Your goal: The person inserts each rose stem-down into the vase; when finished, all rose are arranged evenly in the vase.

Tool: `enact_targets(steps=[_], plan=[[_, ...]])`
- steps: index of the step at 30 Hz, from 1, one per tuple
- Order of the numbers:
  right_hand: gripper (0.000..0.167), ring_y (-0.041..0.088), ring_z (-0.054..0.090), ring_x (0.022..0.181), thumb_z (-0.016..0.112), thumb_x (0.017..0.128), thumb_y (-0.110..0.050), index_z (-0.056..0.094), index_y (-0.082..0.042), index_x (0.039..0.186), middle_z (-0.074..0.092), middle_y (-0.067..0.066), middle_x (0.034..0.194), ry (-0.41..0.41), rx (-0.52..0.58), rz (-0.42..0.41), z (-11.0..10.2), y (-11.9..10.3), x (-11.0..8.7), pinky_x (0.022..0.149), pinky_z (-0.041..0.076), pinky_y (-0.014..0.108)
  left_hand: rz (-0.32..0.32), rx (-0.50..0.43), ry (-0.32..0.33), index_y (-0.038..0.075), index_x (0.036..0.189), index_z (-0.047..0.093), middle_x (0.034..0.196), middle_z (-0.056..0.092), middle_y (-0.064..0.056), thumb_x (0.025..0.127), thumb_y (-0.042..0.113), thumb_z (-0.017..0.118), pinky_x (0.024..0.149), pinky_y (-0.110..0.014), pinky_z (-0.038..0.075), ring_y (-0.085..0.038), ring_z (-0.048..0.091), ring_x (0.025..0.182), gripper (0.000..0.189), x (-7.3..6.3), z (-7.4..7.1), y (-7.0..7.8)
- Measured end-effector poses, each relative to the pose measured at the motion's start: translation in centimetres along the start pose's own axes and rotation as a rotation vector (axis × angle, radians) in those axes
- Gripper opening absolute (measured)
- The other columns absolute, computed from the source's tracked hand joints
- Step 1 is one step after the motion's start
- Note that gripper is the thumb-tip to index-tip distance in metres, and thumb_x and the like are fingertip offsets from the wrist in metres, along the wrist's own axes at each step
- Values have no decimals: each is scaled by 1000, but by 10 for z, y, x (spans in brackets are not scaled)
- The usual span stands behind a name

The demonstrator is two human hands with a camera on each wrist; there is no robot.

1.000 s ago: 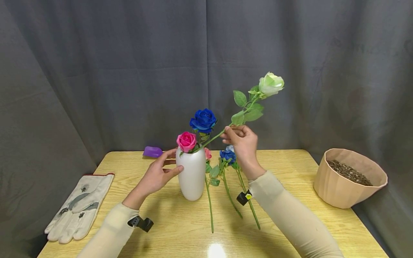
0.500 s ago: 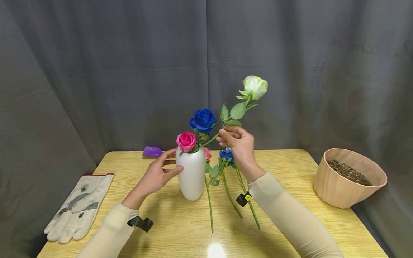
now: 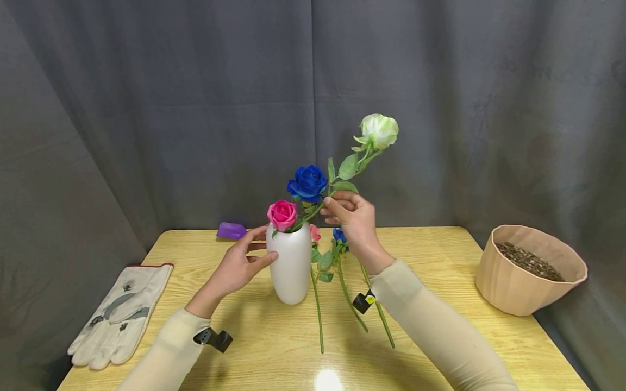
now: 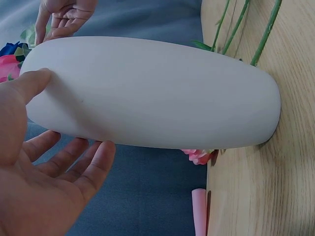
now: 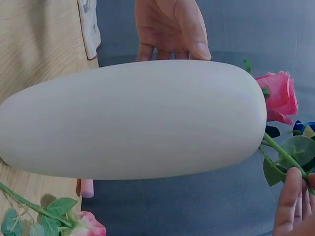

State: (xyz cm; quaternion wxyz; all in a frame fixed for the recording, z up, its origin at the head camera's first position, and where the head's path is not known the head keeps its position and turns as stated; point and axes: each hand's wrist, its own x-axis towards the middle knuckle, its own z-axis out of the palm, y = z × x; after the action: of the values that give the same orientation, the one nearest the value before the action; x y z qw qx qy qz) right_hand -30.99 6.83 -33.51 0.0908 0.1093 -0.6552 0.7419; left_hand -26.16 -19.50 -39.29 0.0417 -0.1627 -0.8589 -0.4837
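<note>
A white vase [image 3: 289, 271] stands upright on the table, holding a pink rose [image 3: 282, 215] and a blue rose [image 3: 308, 183]. My left hand [image 3: 239, 263] steadies it near the top, with the thumb on one side and the fingers along the other, as the left wrist view of the vase [image 4: 157, 93] shows. Between thumb and fingers, my right hand [image 3: 354, 225] pinches the stem of a white-green rose [image 3: 380, 131]. That rose leans to the right, and its lower stem runs into the vase mouth, visible as a green stem [image 5: 283, 150] in the right wrist view.
Right of the vase lie a coral rose [image 3: 315, 233], a blue rose [image 3: 339, 235] and another stem [image 3: 384, 326], its bloom hidden. White gloves [image 3: 122, 312] lie left, a purple scoop [image 3: 231, 230] behind. A beige planter [image 3: 501, 277] with soil stands right.
My right hand has moved left and slightly down, bringing the white-green rose closer to the vase and more upright. More of its stem is inside. The left hand and vase stay put.
</note>
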Motion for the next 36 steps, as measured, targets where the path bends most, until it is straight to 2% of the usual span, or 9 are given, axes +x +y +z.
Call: enact_targets(steps=[2,5,9,14,23,30,36], plan=[[19,14,74,78,73,93,-22,59,-9,94,76,-3,88,-13,-23,3,1,1,0,71,62,30,4,-1,1,20,151,38,144,51,-13,94,40,69,101,-52,53,-36,56,129,68,0,0,0],[19,11,73,75,71,94,-20,56,-10,88,75,-7,85,-36,-38,6,4,4,0,67,61,28,7,1,2,19,151,38,144,52,-13,94,39,69,101,-51,53,-36,57,129,68,0,0,-1],[12,9,72,71,71,93,-16,62,-9,98,74,-9,84,-64,-37,22,8,7,0,62,58,26,-2,1,4,21,151,38,144,52,-12,94,41,69,101,-51,53,-35,57,129,68,0,0,-1],[14,12,72,74,69,94,-17,64,-7,102,74,-7,85,-99,-70,33,12,13,0,62,57,28,-4,2,3,22,151,38,144,51,-11,93,43,69,101,-51,53,-34,57,129,69,1,0,-1],[17,19,73,77,68,96,-24,64,-8,102,74,-4,90,-64,-69,32,14,15,0,60,56,27,-8,17,3,25,151,38,142,53,-10,93,46,68,100,-52,53,-33,58,128,69,1,-1,-2],[17,10,67,71,67,97,-22,68,-7,104,72,-2,85,-127,-111,45,18,15,-1,55,49,23,-4,11,0,23,151,37,143,53,-11,93,45,68,101,-52,53,-34,58,128,70,1,0,-2],[19,9,62,67,68,96,-24,68,-8,107,67,-5,80,-150,-105,69,19,15,-2,53,45,22,3,-2,1,22,151,38,142,53,-13,94,41,68,101,-52,53,-35,58,128,68,1,1,-2]])
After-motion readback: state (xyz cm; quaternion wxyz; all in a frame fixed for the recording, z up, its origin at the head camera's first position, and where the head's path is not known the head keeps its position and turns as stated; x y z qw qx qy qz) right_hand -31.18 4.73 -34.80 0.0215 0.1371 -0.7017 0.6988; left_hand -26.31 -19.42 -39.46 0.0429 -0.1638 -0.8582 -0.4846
